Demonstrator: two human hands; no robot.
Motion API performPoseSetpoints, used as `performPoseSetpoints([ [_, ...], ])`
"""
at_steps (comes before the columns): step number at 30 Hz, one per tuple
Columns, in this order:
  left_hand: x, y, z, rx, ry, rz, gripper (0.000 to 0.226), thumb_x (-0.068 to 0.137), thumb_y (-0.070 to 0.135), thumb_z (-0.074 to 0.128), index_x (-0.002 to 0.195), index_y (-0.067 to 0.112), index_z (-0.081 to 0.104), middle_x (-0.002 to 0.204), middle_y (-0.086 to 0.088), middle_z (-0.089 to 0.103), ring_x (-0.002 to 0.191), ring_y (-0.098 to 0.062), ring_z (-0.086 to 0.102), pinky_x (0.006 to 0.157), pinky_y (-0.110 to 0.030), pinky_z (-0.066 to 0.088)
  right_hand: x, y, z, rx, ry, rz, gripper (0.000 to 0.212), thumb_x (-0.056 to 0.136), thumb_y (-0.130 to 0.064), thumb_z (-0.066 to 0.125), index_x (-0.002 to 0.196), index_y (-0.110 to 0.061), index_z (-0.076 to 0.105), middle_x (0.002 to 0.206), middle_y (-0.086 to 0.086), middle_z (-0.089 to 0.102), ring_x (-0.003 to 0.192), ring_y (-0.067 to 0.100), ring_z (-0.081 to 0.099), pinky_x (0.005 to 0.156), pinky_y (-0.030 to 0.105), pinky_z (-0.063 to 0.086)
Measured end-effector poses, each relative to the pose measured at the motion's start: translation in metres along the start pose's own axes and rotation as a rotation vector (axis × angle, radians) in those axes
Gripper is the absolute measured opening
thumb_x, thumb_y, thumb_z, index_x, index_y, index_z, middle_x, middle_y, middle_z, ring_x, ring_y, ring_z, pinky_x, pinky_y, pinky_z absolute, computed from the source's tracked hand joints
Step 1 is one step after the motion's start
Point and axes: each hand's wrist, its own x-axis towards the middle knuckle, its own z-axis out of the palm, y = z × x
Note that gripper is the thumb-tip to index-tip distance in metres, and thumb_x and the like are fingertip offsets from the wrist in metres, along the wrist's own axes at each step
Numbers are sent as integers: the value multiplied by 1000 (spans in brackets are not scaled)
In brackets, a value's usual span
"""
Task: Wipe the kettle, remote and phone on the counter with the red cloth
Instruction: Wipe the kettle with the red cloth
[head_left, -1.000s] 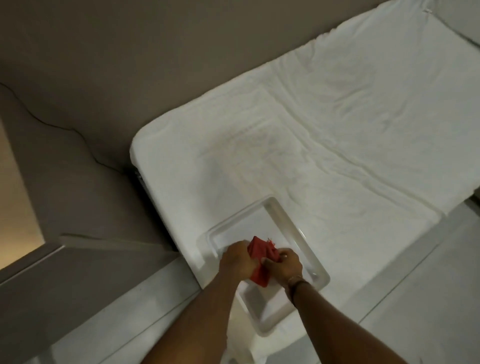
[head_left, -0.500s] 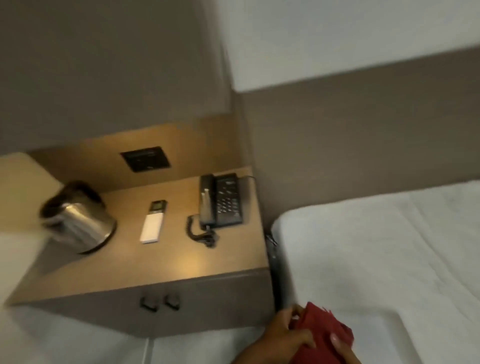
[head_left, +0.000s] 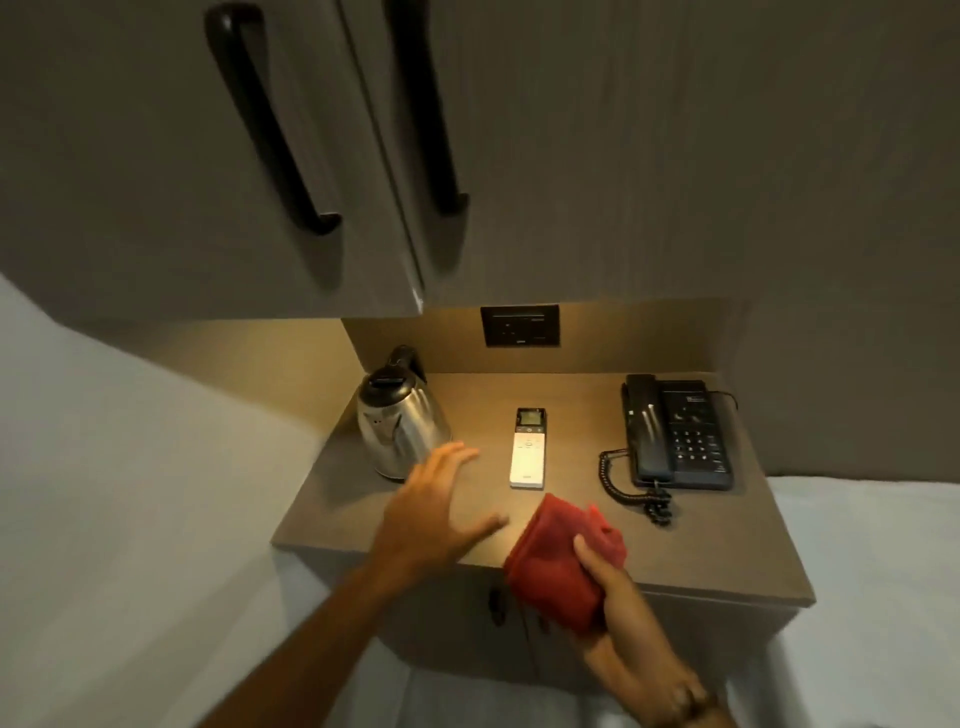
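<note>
A steel kettle (head_left: 397, 423) with a black lid and handle stands at the left of the brown counter (head_left: 701, 545). A white remote (head_left: 528, 448) lies in the middle. At the right sits a dark corded phone (head_left: 678, 434). My left hand (head_left: 439, 506) hovers open over the counter, fingers spread, just in front of the kettle and not touching it. My right hand (head_left: 610, 582) grips the folded red cloth (head_left: 561, 558) above the counter's front edge.
Wall cupboards with long black handles (head_left: 270, 119) hang above the counter. A black socket plate (head_left: 520, 326) is on the back panel. Small cupboard doors with knobs (head_left: 496, 603) sit under the counter. White bedding (head_left: 883, 597) lies to the right.
The view swung from the bed and white tray to the counter, which is now close. My left hand let go of the cloth and reached toward the kettle; my right hand kept the cloth.
</note>
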Motion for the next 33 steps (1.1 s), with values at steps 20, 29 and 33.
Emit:
performPoseSetpoints([
  [20,143,-148,-49,415,-7,56,120,82,29,89,168,15,6,177,-16,10,162,-42,12,130,-57,25,246,88,188,-1043,116,-682,67,102,-11,59,165,-22,41,171,4,43,164,23,29,134,55,27],
  [29,141,-149,-51,406,30,112,114,76,15,92,166,10,21,172,-21,26,157,-38,21,124,-61,36,245,104,191,-875,168,-643,60,103,-54,54,161,-40,43,172,-3,39,162,20,32,133,46,31],
  [33,142,-147,-53,405,-27,73,131,71,49,94,168,14,13,176,-16,15,161,-41,17,128,-55,28,295,48,189,-865,91,-489,37,111,-30,53,136,-12,74,156,13,62,147,29,54,127,51,41],
])
